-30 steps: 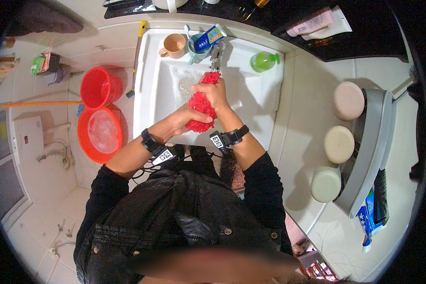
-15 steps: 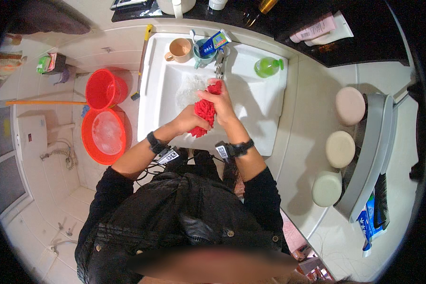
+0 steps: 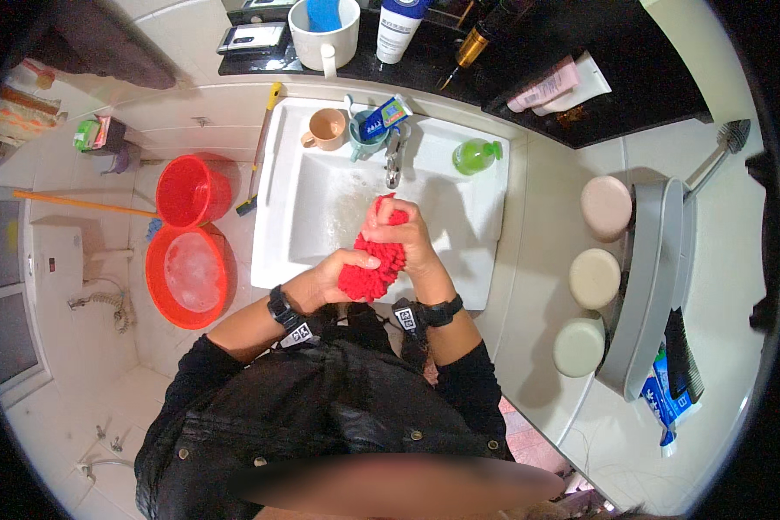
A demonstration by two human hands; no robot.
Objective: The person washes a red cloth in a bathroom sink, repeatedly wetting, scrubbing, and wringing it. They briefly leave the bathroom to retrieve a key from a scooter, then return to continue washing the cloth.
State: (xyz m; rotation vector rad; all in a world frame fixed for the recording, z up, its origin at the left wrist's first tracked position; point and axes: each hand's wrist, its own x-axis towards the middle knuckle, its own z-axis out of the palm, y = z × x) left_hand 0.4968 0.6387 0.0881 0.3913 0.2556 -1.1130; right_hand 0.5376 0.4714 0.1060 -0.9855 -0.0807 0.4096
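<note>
A bunched red chenille cloth [image 3: 374, 276] with thick, nubby pile is gripped in both hands over the near part of the white sink [image 3: 271, 251]. My left hand [image 3: 331, 274] is closed round its lower left end, thumb lying across the top. Higher up on the right, my right hand [image 3: 412, 238] wraps its fingers over the upper end, from which a small tip of cloth sticks out. Just beyond the cloth stands the chrome faucet [image 3: 393, 165]. Foamy water [image 3: 342, 212] lies in the basin left of the hands.
Behind the basin stand a peach mug [image 3: 327, 130], a teal cup [image 3: 366, 143] with toothpaste and toothbrush, and a green pump bottle [image 3: 477, 157]. Two red buckets, the nearer holding sudsy water [image 3: 192, 270], sit left. A grey rack [image 3: 641, 290] with three round lids is at right.
My hands and the cloth have come slightly closer to my body. My right fingers now wrap further over the cloth, which is more bunched. The view has tilted, showing more of the back shelf.
</note>
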